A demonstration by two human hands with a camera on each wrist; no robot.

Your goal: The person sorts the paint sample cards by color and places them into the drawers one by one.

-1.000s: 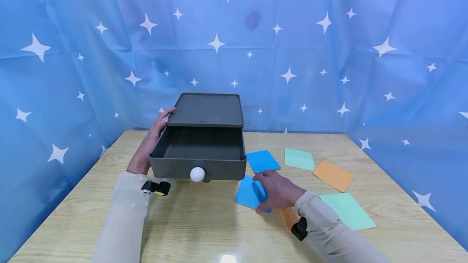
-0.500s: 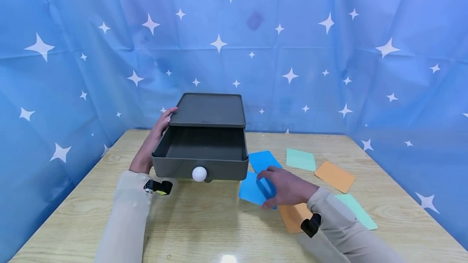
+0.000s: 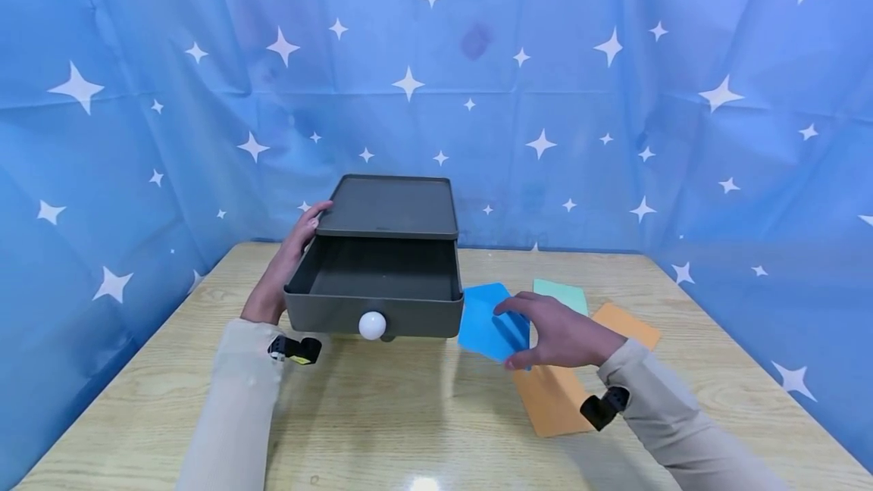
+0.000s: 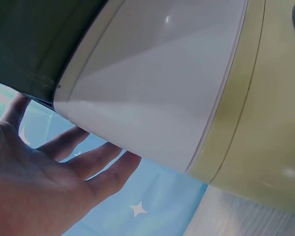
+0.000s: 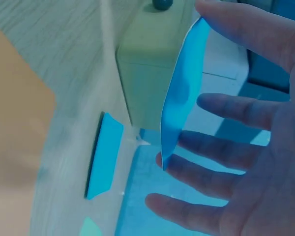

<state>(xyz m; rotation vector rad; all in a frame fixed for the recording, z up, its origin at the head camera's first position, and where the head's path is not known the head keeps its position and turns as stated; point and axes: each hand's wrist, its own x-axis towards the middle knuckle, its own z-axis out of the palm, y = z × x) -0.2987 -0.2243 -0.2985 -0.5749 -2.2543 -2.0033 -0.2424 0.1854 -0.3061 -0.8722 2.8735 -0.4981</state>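
Two hands are at work here, and each has a plain job. Your right hand (image 3: 559,336) has a blue card (image 3: 486,320) pinched between the thumb on top and the fingers (image 5: 226,110) spread beneath it, so the card is lifted clear of the table (image 3: 382,430) and tilted with its free edge toward the box; the right wrist view shows it bowed slightly in that pinch, which suggests a light hold rather than a hard squeeze. It hangs just beside the right front corner of the open drawer (image 3: 375,279), near but not over the cavity. Your left hand (image 3: 286,264) lies along the left side of the grey box (image 3: 389,207), fingers fairly straight against its wall with the thumb up at the lid's edge, most likely to brace the box; it grips nothing. The drawer stands pulled out toward you, its white knob (image 3: 371,325) facing front, so its inside is open from above. A second blue card (image 5: 104,155) lies flat on the table beside the box, seen from the right wrist. An orange card (image 3: 549,398) lies under your right hand, with a green card (image 3: 561,295) and another orange card (image 3: 630,324) farther back on the right.
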